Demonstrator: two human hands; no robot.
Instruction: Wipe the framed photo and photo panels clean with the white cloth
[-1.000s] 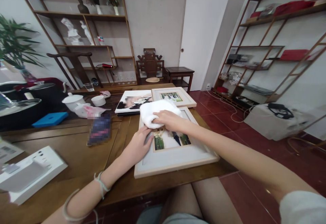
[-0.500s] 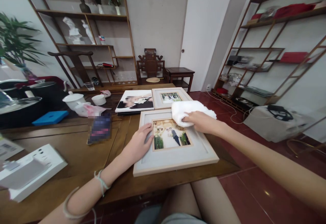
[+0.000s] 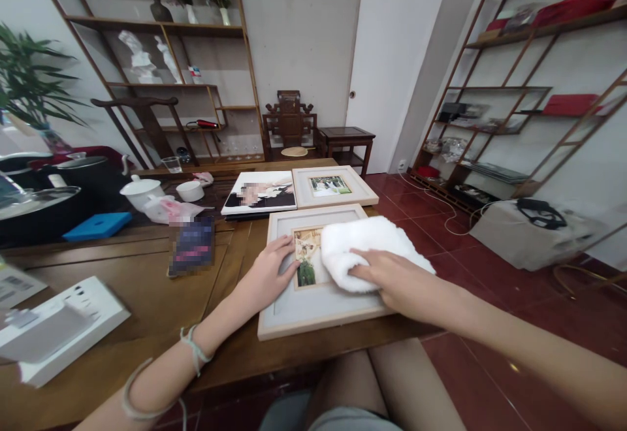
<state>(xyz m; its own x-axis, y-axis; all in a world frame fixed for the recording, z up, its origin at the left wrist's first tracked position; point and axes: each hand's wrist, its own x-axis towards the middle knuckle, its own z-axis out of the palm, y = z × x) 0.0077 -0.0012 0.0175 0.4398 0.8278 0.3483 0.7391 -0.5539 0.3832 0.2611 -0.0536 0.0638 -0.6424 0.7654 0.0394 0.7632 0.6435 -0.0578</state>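
A light wooden picture frame (image 3: 313, 326) with a wide pale mat lies flat near the table's front edge. My left hand (image 3: 270, 273) rests on its left side, fingers stretched out over the border and reaching the small photo (image 3: 306, 274). A fluffy white cloth (image 3: 365, 241) is bunched in my right hand (image 3: 392, 277), which presses it on the frame's right half. The cloth hides much of the photo. Behind lie a second framed photo (image 3: 360, 194) and a white-edged photo panel (image 3: 259, 192) side by side.
On the wooden table (image 3: 161, 313) are a white power strip (image 3: 73, 330), a blue box (image 3: 96, 225), a white teapot (image 3: 142, 191), a small white cup (image 3: 190, 191) and a blurred dark packet (image 3: 192, 246). Shelves (image 3: 494, 127) stand at the right.
My right hand has brought the white cloth from the frame's upper right corner down towards me, over the photo's right part. My left hand stays in place.
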